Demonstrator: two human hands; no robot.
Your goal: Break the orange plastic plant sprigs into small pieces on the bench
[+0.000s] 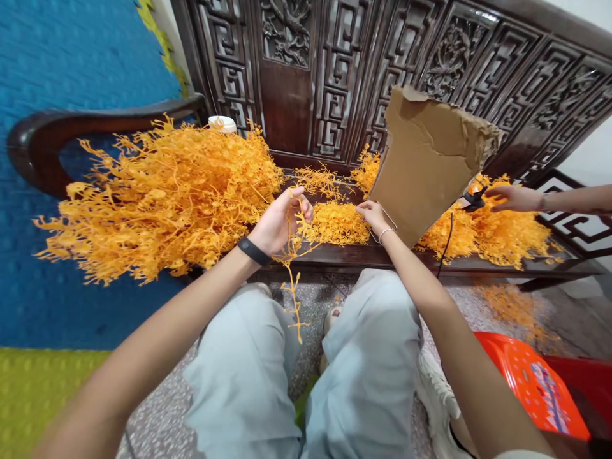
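Observation:
My left hand (282, 223), with a black band at the wrist, is closed on an orange branching sprig (292, 280) that hangs down over the gap between the knees. My right hand (375, 217), with a thin bracelet, has its fingertips pressed together at the right end of a low heap of small orange pieces (335, 223); what is between them is too small to tell. A large bushy pile of orange sprigs (176, 197) lies left of my left hand. Loose orange bits (320, 180) lie behind the heap.
A brown cardboard sheet (425, 159) stands upright right of my right hand. Beyond it, another person's hand (514, 198) reaches toward a black object (474, 200) by more orange piles (511, 233). A white round container (222, 123) sits behind the big pile. A red stool (530, 382) is lower right.

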